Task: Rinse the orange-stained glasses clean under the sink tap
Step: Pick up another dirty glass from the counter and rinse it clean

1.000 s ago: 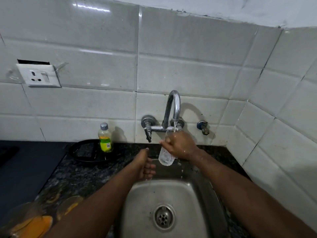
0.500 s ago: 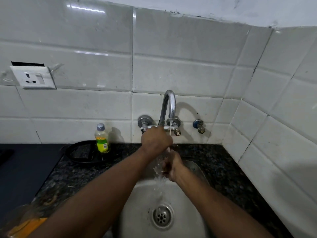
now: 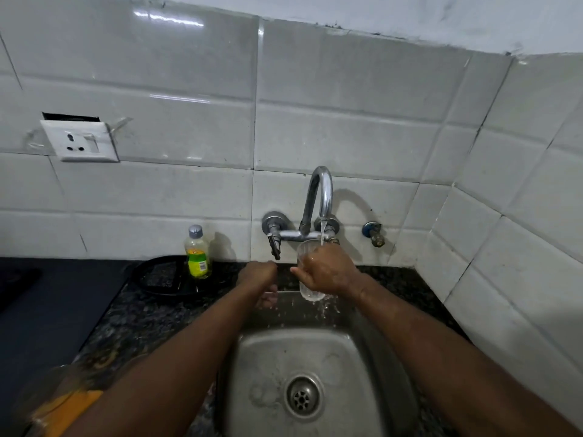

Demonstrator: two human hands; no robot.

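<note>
My left hand (image 3: 258,275) has dropped from the tap (image 3: 322,190) lever, and its fingers hang loosely curled and empty. Just right of them, my right hand (image 3: 328,272) grips the glass (image 3: 310,294) upright, catching the stream above the sink (image 3: 268,357).

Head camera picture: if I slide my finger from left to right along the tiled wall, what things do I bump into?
wall socket → bottle → tap → small valve
</note>
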